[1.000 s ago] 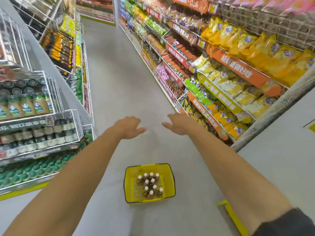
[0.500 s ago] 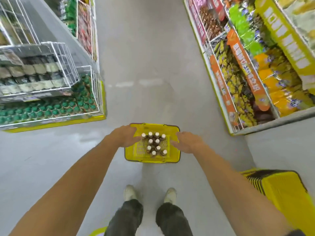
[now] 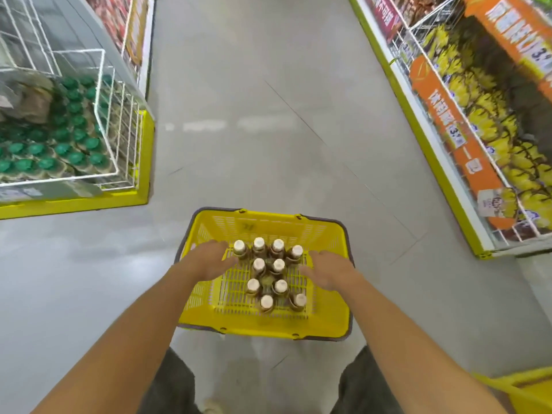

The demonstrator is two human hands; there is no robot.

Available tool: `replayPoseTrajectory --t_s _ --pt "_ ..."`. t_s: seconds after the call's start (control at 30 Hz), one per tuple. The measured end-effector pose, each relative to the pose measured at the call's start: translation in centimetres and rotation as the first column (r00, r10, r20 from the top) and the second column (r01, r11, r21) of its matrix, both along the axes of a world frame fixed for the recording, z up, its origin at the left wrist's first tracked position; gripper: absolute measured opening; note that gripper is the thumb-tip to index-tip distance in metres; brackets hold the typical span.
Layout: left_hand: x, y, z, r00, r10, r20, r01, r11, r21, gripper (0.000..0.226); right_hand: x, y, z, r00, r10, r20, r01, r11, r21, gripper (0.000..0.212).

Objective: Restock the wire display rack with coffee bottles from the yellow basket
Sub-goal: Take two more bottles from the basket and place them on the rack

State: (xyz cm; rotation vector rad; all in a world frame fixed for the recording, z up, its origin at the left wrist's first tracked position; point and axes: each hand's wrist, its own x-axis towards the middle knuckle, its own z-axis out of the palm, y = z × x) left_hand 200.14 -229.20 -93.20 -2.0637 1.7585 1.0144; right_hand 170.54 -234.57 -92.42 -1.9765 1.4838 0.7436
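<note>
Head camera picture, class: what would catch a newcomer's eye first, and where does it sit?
The yellow basket on the grey floor at centre, holding ten upright coffee bottles with pale caps. The left hand and right hand reach in on either side of the bottles, both open. At far left stands the wire display rack full of green-capped bottles.

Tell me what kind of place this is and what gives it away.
Almost certainly a supermarket or convenience-store aisle. Shelving with orange price strips holds yellow snack packets on one side, a white wire display rack of green-capped bottles stands on the other, and a yellow shopping basket sits on the floor.
</note>
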Motion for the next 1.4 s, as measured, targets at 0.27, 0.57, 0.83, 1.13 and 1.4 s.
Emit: replayPoseTrajectory --t_s 0.27,0.57,0.83,1.13,1.4 --pt "-0.2 -2.5 -12.8 0.970 0.156 -0.188 -0.184 0.972 -0.143 0.051 -0.6 -2.5 -13.7 0.992 -0.055 0.113 0.068 0.991 -0.115 0.068" --pt "-0.7 -3.2 -17.4 0.772 0.313 -0.554 -0.555 0.757 -0.346 0.014 0.3 -0.7 -19.1 0.670 -0.310 0.675 0.514 0.850 -0.120 0.033" --pt "1.2 -1.0 -2.6 0.742 0.302 -0.598 -0.567 0.759 -0.320 0.008 0.7 0.5 -3.2 0.536 -0.350 0.768 0.623 0.778 -0.081 0.021" --pt "5.4 2.4 46.8 0.732 0.219 -0.645 -0.558 0.736 -0.384 0.013 9.6 -1.1 44.1 0.568 -0.141 0.811 0.363 0.927 -0.094 0.025" --pt "8.3 10.5 76.9 0.723 0.275 -0.634 -0.684 0.416 -0.599 0.030 18.5 2.3 74.3 0.451 0.241 0.859 0.063 0.952 -0.300 0.009"
